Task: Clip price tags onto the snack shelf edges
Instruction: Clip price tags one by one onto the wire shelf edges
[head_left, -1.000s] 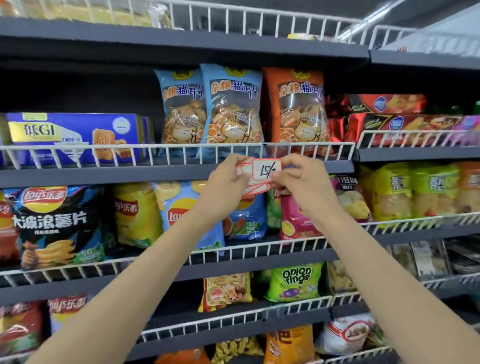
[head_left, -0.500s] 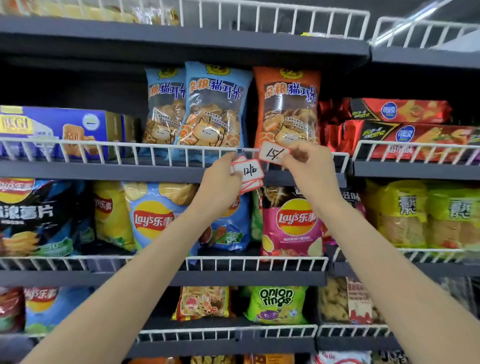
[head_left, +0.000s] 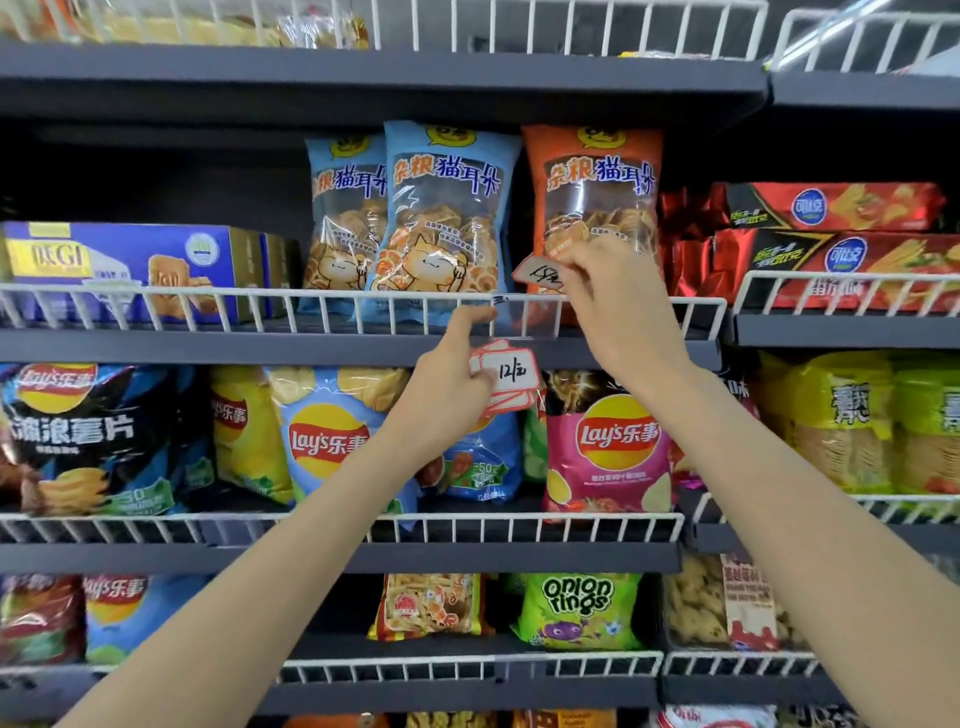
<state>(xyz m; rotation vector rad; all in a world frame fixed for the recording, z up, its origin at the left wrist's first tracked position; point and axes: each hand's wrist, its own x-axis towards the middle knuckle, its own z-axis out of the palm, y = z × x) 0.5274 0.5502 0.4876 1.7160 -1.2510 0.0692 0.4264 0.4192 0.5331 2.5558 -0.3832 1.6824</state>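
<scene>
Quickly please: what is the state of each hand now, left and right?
Left hand: closed, gripping a stack of price tags, index finger extended.
Right hand: closed, pinching a single price tag.

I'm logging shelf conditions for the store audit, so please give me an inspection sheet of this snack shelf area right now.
Surface: dark shelf edge behind a white wire rail; a clear tag holder hangs on the rail.
Job's things: single price tag held just above the holder; stack of price tags, top one handwritten.
Clutter: nothing seen loose; blue snack bags, orange snack bag, chip bags and a blue box stand shelved.
Hands: right hand pinches the single tag; left hand grips the stack, forefinger raised to the holder.
Cables: nothing seen.
Surroundings: more stocked shelves above, below and to the right.
</scene>
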